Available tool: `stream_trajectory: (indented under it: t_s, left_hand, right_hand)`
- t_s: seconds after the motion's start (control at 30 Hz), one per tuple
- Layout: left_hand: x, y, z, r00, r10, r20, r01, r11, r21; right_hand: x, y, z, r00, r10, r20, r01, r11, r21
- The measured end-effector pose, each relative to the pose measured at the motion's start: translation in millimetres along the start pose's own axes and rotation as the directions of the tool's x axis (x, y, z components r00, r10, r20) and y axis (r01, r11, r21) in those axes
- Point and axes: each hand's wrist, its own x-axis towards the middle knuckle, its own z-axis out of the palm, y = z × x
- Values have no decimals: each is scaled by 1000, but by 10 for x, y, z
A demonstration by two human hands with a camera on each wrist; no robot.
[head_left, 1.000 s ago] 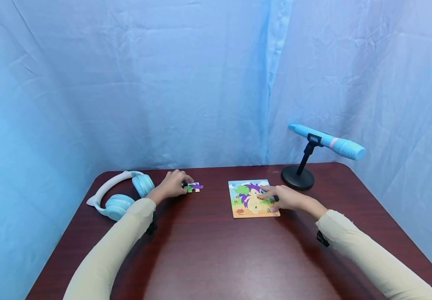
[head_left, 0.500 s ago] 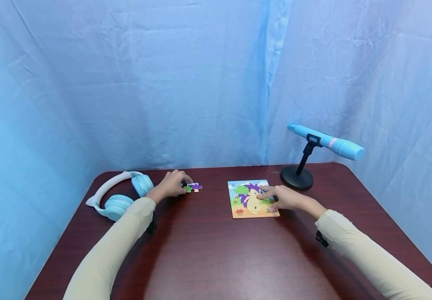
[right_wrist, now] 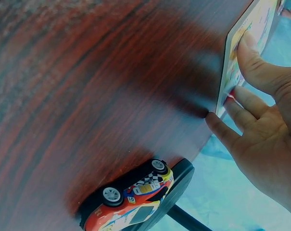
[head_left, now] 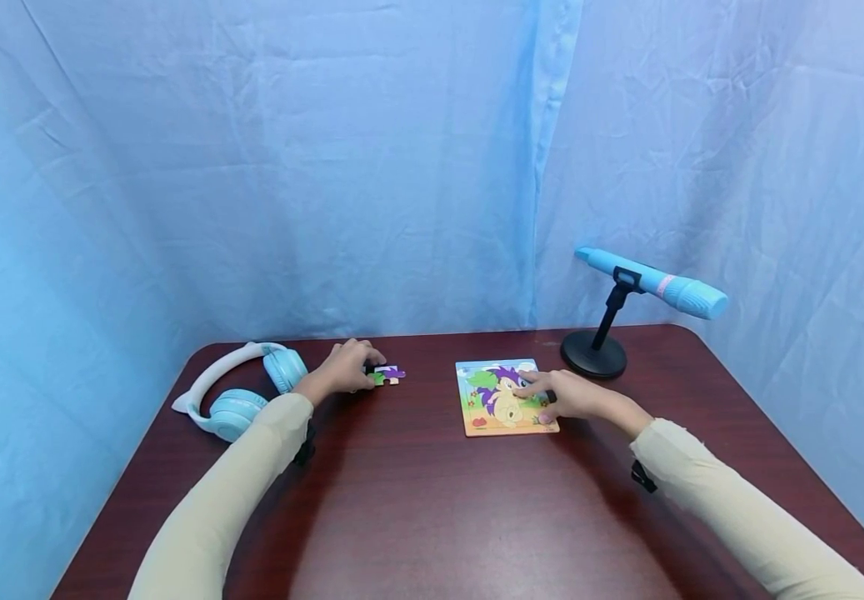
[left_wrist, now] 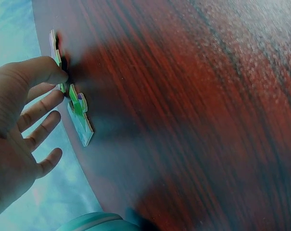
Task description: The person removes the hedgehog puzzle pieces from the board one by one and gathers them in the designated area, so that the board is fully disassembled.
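Barely any change vs 1 s ago: both hands sit in approx the same spots, only tiny shifts. Left hand [head_left: 342, 367] stays at the loose puzzle pieces [head_left: 387, 375], thumb and forefinger pinching the near piece; the other fingers spread loose in the left wrist view [left_wrist: 20, 139]. Pieces lie flat on the table [head_left: 432, 500], just right of the blue headphones [head_left: 240, 392], well apart from the puzzle board [head_left: 495, 398]. Right hand [head_left: 570, 396] keeps pressing the board w/ straight fingers, nothing gripped; fingertips on its edge in the right wrist view [right_wrist: 260, 91]. Judgement: the piece isn't lifted yet, so pickup is only starting while the board is held steady. Also: toy car [right_wrist: 131, 195] near the mic stand [head_left: 596, 350], blue mic [head_left: 652, 283] on it.
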Motion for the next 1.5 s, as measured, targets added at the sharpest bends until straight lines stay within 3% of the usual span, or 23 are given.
stream_trajectory:
  t_s: [0.73,0.97,1.27,1.5]
  left_hand:
    - [-39,-4,4,1000,-9,-30,9,1000,16]
    - [-32,48,-36,997,21,-74,-19,999,27]
    - [89,294,-82,996,46,-79,-50,998,-45]
    - [295,688,-26,989,109,-96,-117,990,-78]
  right_hand:
    - [11,-3,5,1000,-17,-7,17,1000,-7]
    - [-1,-21,12,1000,-17,-10,17,1000,-21]
    - [-80,-31,-12,998,-52,-45,50,998,-48]
    - [-181,48,-44,996,-65,-67,61,996,-60]
